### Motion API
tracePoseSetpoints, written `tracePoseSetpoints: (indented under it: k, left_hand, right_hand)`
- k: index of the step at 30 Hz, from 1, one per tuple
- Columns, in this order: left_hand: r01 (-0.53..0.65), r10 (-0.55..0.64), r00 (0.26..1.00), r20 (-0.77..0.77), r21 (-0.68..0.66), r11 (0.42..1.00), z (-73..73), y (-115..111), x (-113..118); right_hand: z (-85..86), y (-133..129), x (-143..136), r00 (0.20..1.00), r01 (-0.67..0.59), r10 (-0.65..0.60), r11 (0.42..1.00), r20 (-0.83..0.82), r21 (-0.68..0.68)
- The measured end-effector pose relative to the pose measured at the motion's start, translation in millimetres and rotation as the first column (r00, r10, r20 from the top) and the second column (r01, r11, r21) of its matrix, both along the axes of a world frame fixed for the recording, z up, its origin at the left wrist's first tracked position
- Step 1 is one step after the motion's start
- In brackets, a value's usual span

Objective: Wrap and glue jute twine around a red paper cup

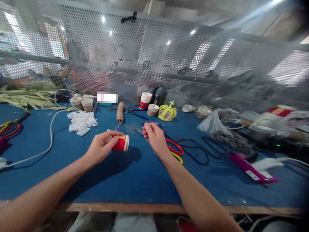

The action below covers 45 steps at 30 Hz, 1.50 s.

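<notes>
A red and white paper cup lies tipped on its side in my left hand, whose fingers and thumb are wrapped round it above the blue table. Thin twine runs from the cup area up to a spool of brown twine behind it. To the right, my right hand is closed in a pinch; what it holds, if anything, is too small to make out. Beside and partly behind that hand lie scissors with red and yellow handles, their blade tips showing left of the fingers.
White crumpled tissues lie left. Twine-wrapped cups, stacked paper cups and a yellow crown stand at the back. On the right are a black cord, a plastic bag and a purple tool.
</notes>
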<state>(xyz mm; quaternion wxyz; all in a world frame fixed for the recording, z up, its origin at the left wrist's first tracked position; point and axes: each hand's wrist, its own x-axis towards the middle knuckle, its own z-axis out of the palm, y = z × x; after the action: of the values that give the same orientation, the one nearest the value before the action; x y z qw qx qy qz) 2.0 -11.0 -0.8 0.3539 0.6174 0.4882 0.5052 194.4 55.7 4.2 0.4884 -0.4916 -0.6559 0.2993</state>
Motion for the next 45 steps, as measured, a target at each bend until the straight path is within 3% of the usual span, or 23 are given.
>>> tracePoseSetpoints:
  k: [9,13,17,21,24,27,30,33,34,35,37,39,45]
  left_hand:
    - [-0.062,0.061,0.994,0.094,0.008,0.998,-1.0,8.8,-6.9]
    - [-0.074,0.074,0.993,0.088,-0.008,0.997,-3.9,10.3,-7.9]
    - [-0.065,0.068,0.997,0.049,-0.05,0.997,2.4,9.2,-5.4]
    - [-0.059,0.058,0.998,-0.017,-0.042,0.997,15.7,11.5,-4.9]
    - [-0.047,0.044,0.997,-0.067,-0.037,0.998,19.9,17.9,-8.2]
    - [-0.057,0.052,0.996,-0.071,-0.061,0.997,13.8,26.6,-12.2]
    - [-0.04,0.034,0.997,-0.071,-0.088,0.995,1.1,35.0,-14.8]
    - [-0.032,0.025,0.997,-0.067,-0.105,0.994,-11.2,41.2,-16.3]
    - [-0.031,0.024,0.998,-0.062,-0.116,0.993,-14.2,42.6,-16.7]
    - [-0.032,0.025,0.998,-0.054,-0.129,0.991,-16.5,43.5,-17.1]
    - [-0.036,0.031,0.999,-0.035,-0.159,0.987,-19.0,44.1,-17.6]
    - [-0.042,0.038,0.999,-0.029,-0.167,0.985,-19.2,43.0,-17.9]
    - [-0.032,0.029,0.999,-0.029,-0.139,0.99,-19.0,37.6,-19.4]
  right_hand:
    - [0.4,12.0,13.4,0.963,0.117,-0.153,0.979,0.223,0.165]
    - [14.5,28.4,35.0,0.898,0.214,-0.255,0.965,0.358,0.149]
    - [29.4,54.0,64.5,0.8,0.308,-0.301,0.948,0.519,0.075]
    - [16.9,79.7,76.9,0.732,0.355,-0.2,0.928,0.652,-0.115]
    - [2.9,91.6,74.5,0.734,0.365,-0.129,0.903,0.667,-0.228]
    - [1.6,93.1,69.0,0.77,0.36,-0.122,0.894,0.626,-0.268]
    - [12.5,81.8,62.6,0.847,0.293,-0.099,0.906,0.522,-0.304]
    - [25.3,60.1,52.8,0.934,0.143,-0.012,0.928,0.358,-0.344]
    - [28.5,52.0,48.8,0.957,0.071,0.04,0.927,0.286,-0.367]
    - [30.8,44.0,44.9,0.983,-0.083,0.143,0.907,0.116,-0.412]
    - [33.1,29.7,38.1,0.973,-0.229,0.22,0.864,-0.073,-0.449]
    - [32.9,18.3,33.3,0.958,-0.284,0.268,0.84,-0.101,-0.463]
    - [30.1,-3.5,25.2,0.915,-0.34,0.401,0.831,0.05,-0.441]
